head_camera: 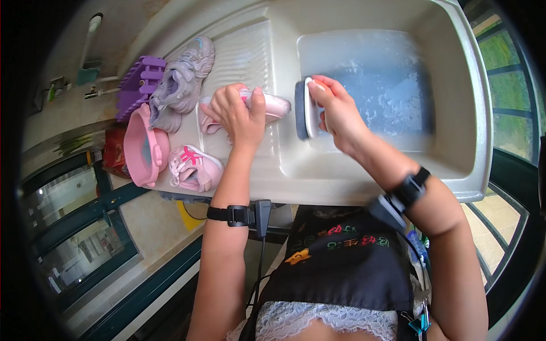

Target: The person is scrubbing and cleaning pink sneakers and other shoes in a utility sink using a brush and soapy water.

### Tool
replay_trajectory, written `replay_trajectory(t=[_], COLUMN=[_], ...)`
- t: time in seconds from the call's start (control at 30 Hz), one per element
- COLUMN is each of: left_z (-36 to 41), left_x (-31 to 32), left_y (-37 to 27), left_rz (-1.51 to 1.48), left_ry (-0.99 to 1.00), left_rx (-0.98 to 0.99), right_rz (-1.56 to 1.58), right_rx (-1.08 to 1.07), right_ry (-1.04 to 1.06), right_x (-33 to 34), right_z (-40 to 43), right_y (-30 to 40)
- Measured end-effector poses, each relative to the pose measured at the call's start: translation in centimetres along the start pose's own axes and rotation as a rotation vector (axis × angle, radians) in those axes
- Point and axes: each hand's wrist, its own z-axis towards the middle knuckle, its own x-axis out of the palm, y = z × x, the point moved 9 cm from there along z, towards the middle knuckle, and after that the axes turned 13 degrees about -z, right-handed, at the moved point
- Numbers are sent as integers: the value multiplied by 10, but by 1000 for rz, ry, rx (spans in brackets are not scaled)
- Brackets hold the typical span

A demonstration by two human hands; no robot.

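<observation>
My left hand [241,113] grips a pink shoe [276,106] on the ribbed washboard [243,51], its pale sole edge pointing towards the basin. In my right hand [332,104] is a scrubbing brush [308,108] with a white body and dark grey bristles. The bristles face the shoe, a small gap apart. The brush is above the inner edge of the basin, which holds bluish, foamy water [375,85]. A second pink shoe [196,168] with bright pink stripes lies left of my left forearm. Part of the gripped shoe is hidden by my fingers.
Grey sneakers [183,81] lie at the washboard's left side. Beside them are a purple plastic basket [138,85] and a pink plastic basin [138,149]. The raised rim of the sink [482,128] bounds the right side. Black devices with cables are strapped to both forearms.
</observation>
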Motion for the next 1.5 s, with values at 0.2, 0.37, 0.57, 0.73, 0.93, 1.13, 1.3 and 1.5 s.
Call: replay_trajectory(t=[0.2, 0.37, 0.57, 0.73, 0.93, 1.13, 1.3, 1.5], left_z=[2, -1, -15, -26, -33, -50, -40, -42], left_x=[9, 3, -7, -7, -9, -8, -8, -20], left_y=[-7, -12, -55, -24, -15, 9, 1, -3], left_rz=[9, -92, -353, -501, -408, -683, -527, -444], left_ry=[14, 1, 324, 176, 136, -64, -40, -69], left_rx=[9, 87, 351, -82, -39, -116, -66, -86], right_rz=[105, 178, -84, -392, -514, -716, -841, -797], right_rx=[-33, 339, 17, -578, -764, -670, -672, -835], right_ry=[-90, 108, 77, 111, 146, 24, -11, 270], right_x=[13, 13, -34, -10, 48, 85, 78, 56], right_z=[30, 68, 25, -20, -50, 7, 46, -40], right_y=[-3, -43, 2, 22, 31, 58, 78, 54])
